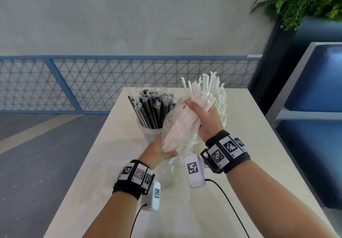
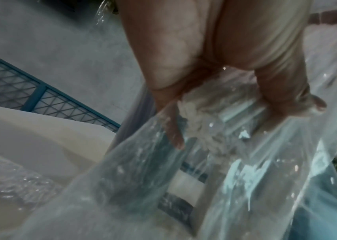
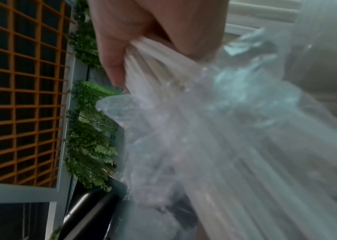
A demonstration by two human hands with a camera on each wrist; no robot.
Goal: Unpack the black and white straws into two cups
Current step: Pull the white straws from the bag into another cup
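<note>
Nearest the camera, on the cream tabletop [image 1: 240, 163], the left hand [image 1: 159, 151] cups the lower end of the clear plastic bag [image 1: 177, 124] from beneath, fingers and thumb curled round it. Just beyond, the right hand [image 1: 204, 117] is clamped round a thick bundle of white straws [image 1: 182, 128] where it leaves the bag mouth — the right wrist view shows the fingers [image 3: 112, 61] wrapped on the bare straws with the film bunched below them. The bundle is tilted, its upper end pointing away and to the right.

Step in hand, as judged: withdrawal of the white straws from their bag. The black straws [image 1: 151, 108], each in a clear sleeve, already stand in the translucent plastic cup [image 1: 148, 132] behind and to the left. More white straws [image 1: 218, 93] stand upright further back on the right; their cup is hidden behind the right hand.

Next move calls for: hold the bag back with the left hand, draw the bundle clear with the right, then lower it upright among the standing white straws. Keep the grip tight — a loose bundle would fan out.

Writing: none legible on bag, cups or straws. The black wristbands [image 1: 226, 150] carry only square black-and-white coded markers.
</note>
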